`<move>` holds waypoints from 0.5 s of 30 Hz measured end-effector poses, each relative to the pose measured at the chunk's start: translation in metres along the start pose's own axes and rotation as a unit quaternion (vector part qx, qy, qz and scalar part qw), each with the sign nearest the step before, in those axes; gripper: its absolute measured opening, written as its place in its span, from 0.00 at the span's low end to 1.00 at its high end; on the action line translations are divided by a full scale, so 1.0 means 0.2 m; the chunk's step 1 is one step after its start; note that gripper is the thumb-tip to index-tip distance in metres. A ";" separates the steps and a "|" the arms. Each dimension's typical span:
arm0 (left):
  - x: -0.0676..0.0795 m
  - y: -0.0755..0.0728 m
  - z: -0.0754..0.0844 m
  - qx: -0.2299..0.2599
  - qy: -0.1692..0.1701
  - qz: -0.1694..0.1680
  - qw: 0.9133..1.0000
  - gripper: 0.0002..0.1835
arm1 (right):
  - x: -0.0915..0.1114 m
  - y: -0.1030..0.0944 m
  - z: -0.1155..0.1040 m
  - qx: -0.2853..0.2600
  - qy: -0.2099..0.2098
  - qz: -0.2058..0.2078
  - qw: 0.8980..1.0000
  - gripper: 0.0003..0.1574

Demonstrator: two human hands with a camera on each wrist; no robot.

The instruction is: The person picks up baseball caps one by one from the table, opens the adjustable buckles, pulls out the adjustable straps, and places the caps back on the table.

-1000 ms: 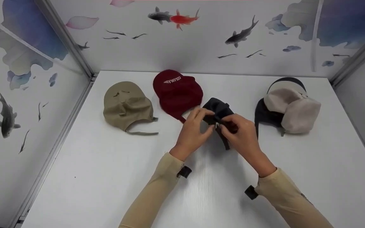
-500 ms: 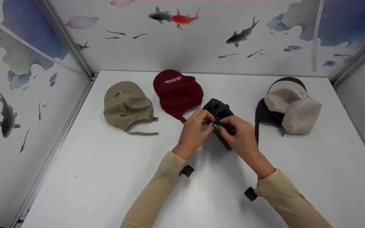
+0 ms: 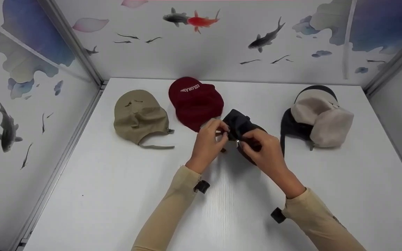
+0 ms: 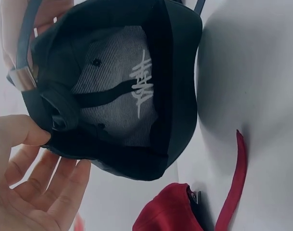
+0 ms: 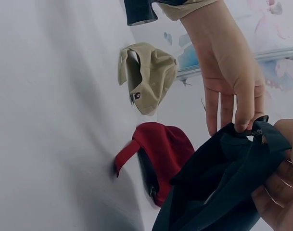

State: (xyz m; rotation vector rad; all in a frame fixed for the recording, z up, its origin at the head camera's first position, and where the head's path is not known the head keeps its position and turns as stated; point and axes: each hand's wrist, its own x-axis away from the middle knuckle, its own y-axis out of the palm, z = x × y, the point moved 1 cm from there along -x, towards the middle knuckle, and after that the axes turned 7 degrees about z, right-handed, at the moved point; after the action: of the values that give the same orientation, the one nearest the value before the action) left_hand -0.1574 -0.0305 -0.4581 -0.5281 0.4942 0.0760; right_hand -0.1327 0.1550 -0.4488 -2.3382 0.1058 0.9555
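Observation:
A dark cap [image 3: 237, 122] is held up between both hands, its inside facing the left wrist camera. White lettering [image 4: 142, 86] marks its striped lining. My left hand [image 3: 208, 144] pinches the cap's back edge between thumb and fingertips, the other fingers spread along the rim. On the opposite side of the back opening, my right hand [image 3: 265, 150] grips the edge by the metal buckle [image 4: 23, 78]. A dark strap [image 4: 27, 36] passes through this buckle, and the right fingers show behind it. Part of the crown is hidden by the right hand.
On the white table [image 3: 173, 209], a tan cap [image 3: 140, 113] lies at left and a red cap [image 3: 197, 103] just behind my left hand. A beige and dark cap [image 3: 330, 120] lies at right. Printed panels [image 3: 215, 52] wall the table's back and sides.
My left hand has shifted a little left, away from the right hand, and now holds the cap's edge there. The dark cap has turned slightly; the right hand has barely moved.

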 end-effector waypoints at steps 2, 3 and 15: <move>0.00 -0.01 -0.01 -0.005 -0.002 0.002 1.000 0.05 | 0.00 0.00 0.00 -0.007 0.001 -0.001 1.000 0.09; 0.00 -0.01 -0.01 -0.007 -0.004 0.004 1.000 0.05 | 0.00 0.00 0.00 -0.009 0.001 -0.002 1.000 0.09; -0.01 -0.05 -0.08 -0.027 -0.019 0.036 0.999 0.05 | 0.01 -0.02 0.02 -0.019 -0.007 -0.006 1.000 0.10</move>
State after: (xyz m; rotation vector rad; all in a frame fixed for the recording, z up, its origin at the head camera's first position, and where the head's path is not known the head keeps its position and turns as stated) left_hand -0.1639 -0.0462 -0.4639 -0.5608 0.4749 0.1681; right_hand -0.1325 0.1610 -0.4507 -2.3635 0.0700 0.9752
